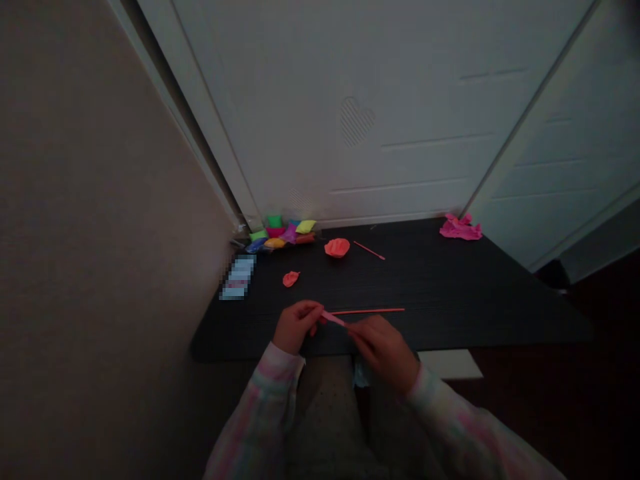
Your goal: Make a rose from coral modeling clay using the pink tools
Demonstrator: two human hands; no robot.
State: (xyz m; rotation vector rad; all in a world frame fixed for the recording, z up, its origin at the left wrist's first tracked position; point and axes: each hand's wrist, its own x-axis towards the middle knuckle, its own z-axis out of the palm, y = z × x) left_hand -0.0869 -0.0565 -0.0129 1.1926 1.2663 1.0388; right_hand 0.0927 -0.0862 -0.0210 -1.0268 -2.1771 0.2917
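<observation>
My left hand (297,325) and my right hand (383,348) both pinch a thin pink strip of modelling clay (334,319), which spans the short gap between them. Just behind the hands, a long, thin orange-red stick (367,311) lies flat on the dark wood-grain table (450,300). Further back lie a small coral clay lump (291,279), a coral clay cup shape (337,247) and a short, thin coral stick (369,250). My fingers hide part of the strip's ends.
Several bright packets of clay (280,233) are heaped at the back left. A crumpled pink sheet (461,228) lies at the back right corner. A pale, blurred card (239,277) lies at the left. A wall (100,233) borders the left side, and a white door (350,113) stands behind the table.
</observation>
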